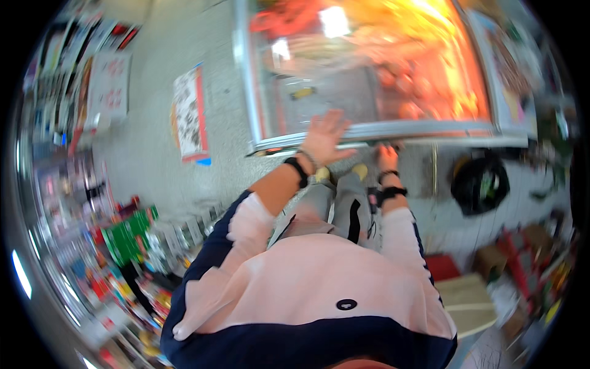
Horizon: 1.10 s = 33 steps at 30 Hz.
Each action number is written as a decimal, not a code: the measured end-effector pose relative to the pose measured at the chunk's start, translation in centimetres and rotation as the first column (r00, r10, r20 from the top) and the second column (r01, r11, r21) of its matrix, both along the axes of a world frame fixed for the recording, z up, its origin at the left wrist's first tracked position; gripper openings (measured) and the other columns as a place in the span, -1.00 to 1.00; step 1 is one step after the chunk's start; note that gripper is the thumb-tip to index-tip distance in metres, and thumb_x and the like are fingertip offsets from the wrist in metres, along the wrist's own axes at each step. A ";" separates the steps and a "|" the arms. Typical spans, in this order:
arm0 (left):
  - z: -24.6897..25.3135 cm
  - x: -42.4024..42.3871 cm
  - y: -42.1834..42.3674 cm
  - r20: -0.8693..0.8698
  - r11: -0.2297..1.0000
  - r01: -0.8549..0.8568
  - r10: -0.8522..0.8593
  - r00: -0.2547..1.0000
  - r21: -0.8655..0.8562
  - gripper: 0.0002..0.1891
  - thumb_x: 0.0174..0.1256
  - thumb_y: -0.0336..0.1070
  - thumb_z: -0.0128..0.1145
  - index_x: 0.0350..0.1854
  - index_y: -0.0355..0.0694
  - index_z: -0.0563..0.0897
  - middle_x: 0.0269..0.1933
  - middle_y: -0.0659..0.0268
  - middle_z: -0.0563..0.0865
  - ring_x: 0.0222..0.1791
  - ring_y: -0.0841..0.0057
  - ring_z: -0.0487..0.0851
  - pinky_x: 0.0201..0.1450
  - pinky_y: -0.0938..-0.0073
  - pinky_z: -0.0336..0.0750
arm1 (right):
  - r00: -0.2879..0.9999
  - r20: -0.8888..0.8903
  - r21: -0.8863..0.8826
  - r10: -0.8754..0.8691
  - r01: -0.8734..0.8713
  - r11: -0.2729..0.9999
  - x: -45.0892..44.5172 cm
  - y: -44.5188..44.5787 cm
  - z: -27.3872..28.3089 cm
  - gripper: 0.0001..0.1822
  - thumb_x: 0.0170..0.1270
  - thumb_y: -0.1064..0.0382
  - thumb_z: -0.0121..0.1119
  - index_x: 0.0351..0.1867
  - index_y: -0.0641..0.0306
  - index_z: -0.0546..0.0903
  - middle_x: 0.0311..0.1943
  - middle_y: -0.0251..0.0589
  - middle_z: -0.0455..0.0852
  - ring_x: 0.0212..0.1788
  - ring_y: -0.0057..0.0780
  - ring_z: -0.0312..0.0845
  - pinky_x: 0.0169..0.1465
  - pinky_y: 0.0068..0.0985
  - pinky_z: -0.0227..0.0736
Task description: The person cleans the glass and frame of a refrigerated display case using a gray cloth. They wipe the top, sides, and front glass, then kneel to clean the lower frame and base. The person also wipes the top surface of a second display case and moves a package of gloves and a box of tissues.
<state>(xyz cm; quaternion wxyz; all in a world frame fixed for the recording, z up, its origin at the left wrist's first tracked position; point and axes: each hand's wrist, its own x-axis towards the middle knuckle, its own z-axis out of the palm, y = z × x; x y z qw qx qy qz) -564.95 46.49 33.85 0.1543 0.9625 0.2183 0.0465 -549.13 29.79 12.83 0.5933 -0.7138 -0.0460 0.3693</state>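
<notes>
Before me stands a glass-topped display case with a silver metal frame [415, 130]. My left hand [326, 138] lies over the near rim, fingers spread, apparently resting on the glass. Just below that rim is my right hand [388, 159], its fingertips at the case's front edge; blur hides whether they grip anything. Under the glass I see a grey tray or panel [350, 92] with a small yellow item [302, 93] near it. Blurred red-orange goods [401, 83] glow under warm light to the right. Both wrists wear dark bands.
A box with a dark-speckled white top [189, 115] sits on the floor at left. A black bin bag [479, 184] stands at right. Stocked shelves [124, 295] and a green box [131, 237] are at lower left. A wooden board or stool top [465, 302] is at lower right.
</notes>
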 end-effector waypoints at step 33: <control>-12.0 7.5 -8.3 -0.864 -0.513 0.727 0.450 -0.226 -0.457 -0.55 0.44 -0.15 -0.26 0.32 -0.04 0.06 -0.07 0.08 0.49 -0.66 0.47 0.49 -0.77 0.48 0.29 | -0.458 0.632 -0.750 0.625 -0.566 0.343 -1.2 9.9 19.9 -0.53 0.28 0.08 -0.07 0.20 0.16 0.40 0.29 0.11 0.22 0.32 0.07 0.10 0.30 -0.09 0.06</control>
